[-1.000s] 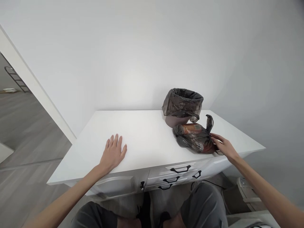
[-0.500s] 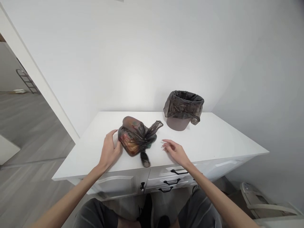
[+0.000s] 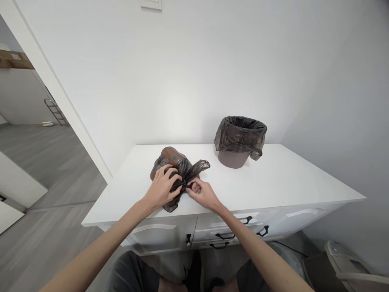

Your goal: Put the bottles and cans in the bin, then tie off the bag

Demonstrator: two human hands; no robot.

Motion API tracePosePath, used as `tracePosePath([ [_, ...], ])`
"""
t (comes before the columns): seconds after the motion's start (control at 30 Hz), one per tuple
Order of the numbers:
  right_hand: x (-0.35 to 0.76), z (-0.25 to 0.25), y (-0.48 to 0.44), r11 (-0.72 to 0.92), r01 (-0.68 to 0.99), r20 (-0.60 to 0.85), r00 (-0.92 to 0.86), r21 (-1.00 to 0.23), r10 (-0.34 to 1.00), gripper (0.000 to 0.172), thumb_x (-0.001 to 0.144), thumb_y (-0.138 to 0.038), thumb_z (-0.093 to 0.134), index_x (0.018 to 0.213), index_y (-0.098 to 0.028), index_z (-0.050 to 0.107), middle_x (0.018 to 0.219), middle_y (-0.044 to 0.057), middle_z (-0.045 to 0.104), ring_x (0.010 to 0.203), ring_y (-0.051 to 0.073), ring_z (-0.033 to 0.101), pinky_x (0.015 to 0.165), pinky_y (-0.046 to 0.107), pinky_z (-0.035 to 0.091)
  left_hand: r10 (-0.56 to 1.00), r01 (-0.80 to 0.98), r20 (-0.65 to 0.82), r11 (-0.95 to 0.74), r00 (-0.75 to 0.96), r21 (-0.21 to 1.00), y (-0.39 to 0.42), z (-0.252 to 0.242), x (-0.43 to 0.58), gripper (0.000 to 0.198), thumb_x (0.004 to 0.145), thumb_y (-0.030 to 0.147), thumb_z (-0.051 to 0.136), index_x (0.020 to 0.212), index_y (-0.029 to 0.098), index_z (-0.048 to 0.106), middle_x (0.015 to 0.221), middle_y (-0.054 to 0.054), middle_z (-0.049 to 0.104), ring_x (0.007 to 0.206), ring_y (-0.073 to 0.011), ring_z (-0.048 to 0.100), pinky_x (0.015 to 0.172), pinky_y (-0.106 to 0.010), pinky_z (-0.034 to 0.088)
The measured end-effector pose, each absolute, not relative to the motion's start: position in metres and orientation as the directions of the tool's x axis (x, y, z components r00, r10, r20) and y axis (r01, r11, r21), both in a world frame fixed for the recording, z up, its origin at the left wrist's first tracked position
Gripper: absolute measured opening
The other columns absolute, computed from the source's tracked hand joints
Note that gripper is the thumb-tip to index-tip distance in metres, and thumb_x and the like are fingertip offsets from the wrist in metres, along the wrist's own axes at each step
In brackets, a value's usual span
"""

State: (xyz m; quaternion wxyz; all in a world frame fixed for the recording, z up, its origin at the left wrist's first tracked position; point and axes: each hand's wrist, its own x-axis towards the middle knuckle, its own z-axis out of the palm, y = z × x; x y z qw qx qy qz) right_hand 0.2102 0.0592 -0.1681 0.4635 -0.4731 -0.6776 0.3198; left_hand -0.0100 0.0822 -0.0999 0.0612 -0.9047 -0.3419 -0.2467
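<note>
A filled, dark see-through garbage bag [image 3: 172, 156] lies on the white cabinet top, its neck gathered and knotted with loose ends sticking out. My left hand [image 3: 162, 186] rests over the bag's near left side, its fingers curled and pinching plastic by the knot. From the right, my right hand [image 3: 203, 194] pinches a bit of the bag at the same knot, thumb and forefinger together. The two hands' fingertips nearly meet there. What is inside the bag shows only dimly, as reddish-brown shapes.
Behind to the right stands a brown bin [image 3: 233, 159] lined with a dark bag folded over its rim. The white cabinet [image 3: 291, 178] has drawers with black handles below its front edge. A white wall rises behind it. A grey-beige container [image 3: 349, 259] sits on the floor at right.
Both hands have moved in to the bag's knot and taken hold of it. Before, my left hand touched the bag's left side and my right hand was apart from it. The view has shifted slightly.
</note>
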Motion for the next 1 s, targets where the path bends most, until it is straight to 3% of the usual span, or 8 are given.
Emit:
tracePosePath([
  [0.17, 0.215, -0.162, 0.047, 0.294, 0.222, 0.278, -0.100, -0.930, 0.955, 0.027, 0.084, -0.046, 0.071, 0.094, -0.021, 0.067, 0.068, -0.005, 0.055, 0.064, 0.014, 0.049, 0.064, 0.027, 0.041, 0.591, 0.639, 0.489, -0.764, 0.641, 0.086, 0.098, -0.109, -0.014, 0.015, 0.100, 0.034, 0.062, 0.099, 0.024, 0.073, 0.124, -0.010, 0.072, 0.138, -0.0342, 0.051, 0.114, -0.056, 0.043],
  [0.3, 0.225, -0.152, 0.035, 0.281, 0.227, 0.258, -0.125, -0.932, 0.958, 0.023, 0.083, -0.043, 0.068, 0.090, -0.022, 0.062, 0.068, -0.006, 0.054, 0.063, 0.014, 0.048, 0.062, 0.026, 0.038, 0.631, 0.664, 0.524, -0.731, 0.572, 0.154, 0.107, -0.104, -0.026, 0.014, 0.098, 0.034, 0.065, 0.091, 0.026, 0.074, 0.119, -0.007, 0.076, 0.134, -0.0331, 0.054, 0.112, -0.055, 0.042],
  [0.5, 0.251, -0.145, 0.016, 0.299, 0.351, 0.291, -0.079, -0.887, 0.954, 0.012, 0.078, -0.030, 0.059, 0.087, -0.024, 0.054, 0.067, -0.007, 0.051, 0.061, 0.013, 0.047, 0.060, 0.025, 0.036, 0.758, 0.744, 0.606, -0.545, 0.239, 0.387, 0.111, -0.097, -0.046, 0.018, 0.094, 0.038, 0.064, 0.084, 0.024, 0.069, 0.109, -0.004, 0.079, 0.112, -0.0284, 0.065, 0.105, -0.048, 0.046],
  [0.6, 0.265, -0.151, 0.011, 0.270, 0.417, 0.292, -0.012, -0.868, 0.956, 0.011, 0.080, -0.030, 0.057, 0.089, -0.024, 0.053, 0.068, -0.007, 0.051, 0.062, 0.013, 0.048, 0.061, 0.025, 0.038, 0.833, 0.723, 0.550, -0.415, 0.058, 0.552, 0.115, -0.098, -0.055, 0.017, 0.091, 0.038, 0.062, 0.089, 0.023, 0.069, 0.111, -0.004, 0.079, 0.105, -0.0271, 0.068, 0.099, -0.045, 0.051],
  [0.67, 0.270, -0.158, 0.009, 0.267, 0.484, 0.308, 0.006, -0.834, 0.951, 0.009, 0.083, -0.030, 0.056, 0.090, -0.024, 0.053, 0.071, -0.006, 0.052, 0.064, 0.014, 0.052, 0.064, 0.026, 0.041, 0.859, 0.723, 0.510, -0.377, 0.039, 0.579, 0.114, -0.095, -0.057, 0.015, 0.089, 0.036, 0.061, 0.089, 0.023, 0.069, 0.110, -0.006, 0.078, 0.103, -0.0280, 0.069, 0.098, -0.046, 0.053],
  [0.8, 0.264, -0.165, 0.007, 0.306, 0.688, 0.426, 0.004, -0.658, 0.905, 0.025, 0.085, -0.029, 0.063, 0.109, -0.023, 0.059, 0.107, 0.003, 0.060, 0.067, 0.013, 0.056, 0.067, 0.029, 0.046, 0.740, 0.747, 0.629, -0.553, 0.237, 0.369, 0.094, -0.077, -0.044, 0.025, 0.089, 0.031, 0.061, 0.110, 0.020, 0.068, 0.129, -0.016, 0.067, 0.123, -0.0342, 0.061, 0.106, -0.053, 0.051],
  [0.9, 0.248, -0.161, 0.005, 0.328, 0.814, 0.503, -0.051, -0.480, 0.863, 0.043, 0.087, -0.035, 0.071, 0.127, -0.023, 0.058, 0.133, 0.011, 0.052, 0.065, 0.011, 0.055, 0.058, 0.028, 0.043, 0.579, 0.668, 0.641, -0.732, 0.504, 0.136, 0.076, -0.063, -0.025, 0.037, 0.093, 0.030, 0.062, 0.130, 0.025, 0.065, 0.148, -0.015, 0.055, 0.141, -0.0361, 0.048, 0.114, -0.058, 0.045],
  [1.0, 0.235, -0.149, 0.004, 0.388, 0.875, 0.555, -0.177, -0.290, 0.813, 0.024, 0.100, -0.039, 0.064, 0.118, -0.022, 0.064, 0.129, 0.011, 0.056, 0.067, 0.012, 0.055, 0.052, 0.025, 0.034, 0.510, 0.610, 0.560, -0.792, 0.654, 0.009, 0.076, -0.059, -0.010, 0.019, 0.097, 0.030, 0.063, 0.112, 0.029, 0.075, 0.149, -0.010, 0.057, 0.149, -0.0379, 0.039, 0.119, -0.061, 0.039],
])
